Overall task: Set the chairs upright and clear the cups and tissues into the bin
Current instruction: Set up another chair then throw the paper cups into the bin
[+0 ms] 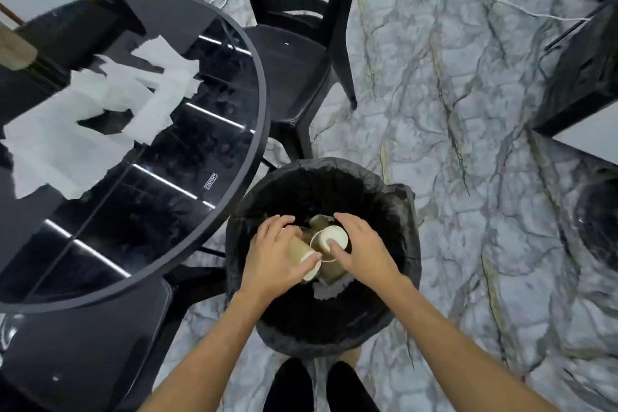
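Your left hand (277, 256) and right hand (363, 249) each grip paper cups (329, 239) over the bin (406, 244), which touches the desk (261, 117) edge. Tissues (100, 117) lie on the desk. Floor right is open. Desk label is unreadable.

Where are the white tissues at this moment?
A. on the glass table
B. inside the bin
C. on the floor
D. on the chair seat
A: the tissues lie spread on the glass table, while both hands hold paper cups over the bin.
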The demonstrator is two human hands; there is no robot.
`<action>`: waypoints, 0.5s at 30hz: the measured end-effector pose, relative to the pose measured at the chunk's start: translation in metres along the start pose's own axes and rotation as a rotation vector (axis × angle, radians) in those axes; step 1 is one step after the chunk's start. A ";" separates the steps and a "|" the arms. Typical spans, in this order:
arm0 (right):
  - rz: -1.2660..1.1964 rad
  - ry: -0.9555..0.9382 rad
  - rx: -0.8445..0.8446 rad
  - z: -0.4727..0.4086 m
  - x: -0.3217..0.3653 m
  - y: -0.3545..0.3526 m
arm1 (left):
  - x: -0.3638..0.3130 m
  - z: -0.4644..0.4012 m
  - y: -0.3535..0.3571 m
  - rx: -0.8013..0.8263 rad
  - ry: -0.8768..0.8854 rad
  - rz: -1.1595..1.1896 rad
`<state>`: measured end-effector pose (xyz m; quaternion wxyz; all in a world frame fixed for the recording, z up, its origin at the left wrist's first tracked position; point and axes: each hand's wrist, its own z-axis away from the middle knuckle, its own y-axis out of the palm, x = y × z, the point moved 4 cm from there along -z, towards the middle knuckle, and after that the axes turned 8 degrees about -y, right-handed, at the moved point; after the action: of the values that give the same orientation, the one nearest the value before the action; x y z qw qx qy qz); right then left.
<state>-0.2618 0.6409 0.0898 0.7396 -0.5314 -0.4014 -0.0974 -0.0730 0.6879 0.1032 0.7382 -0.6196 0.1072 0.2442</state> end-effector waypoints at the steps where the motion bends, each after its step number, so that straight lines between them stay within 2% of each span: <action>1: -0.002 0.007 0.008 -0.004 -0.004 0.006 | 0.005 -0.003 0.005 -0.001 0.001 0.002; 7: 0.031 -0.031 0.010 -0.017 -0.012 0.025 | 0.018 -0.011 0.018 -0.026 -0.029 0.007; 15: 0.097 -0.049 0.014 -0.017 -0.008 0.021 | 0.023 -0.013 0.016 0.039 -0.090 0.018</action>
<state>-0.2466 0.6327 0.0679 0.7370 -0.5472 -0.3940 -0.0453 -0.0596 0.6821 0.0759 0.7520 -0.5924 0.0842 0.2765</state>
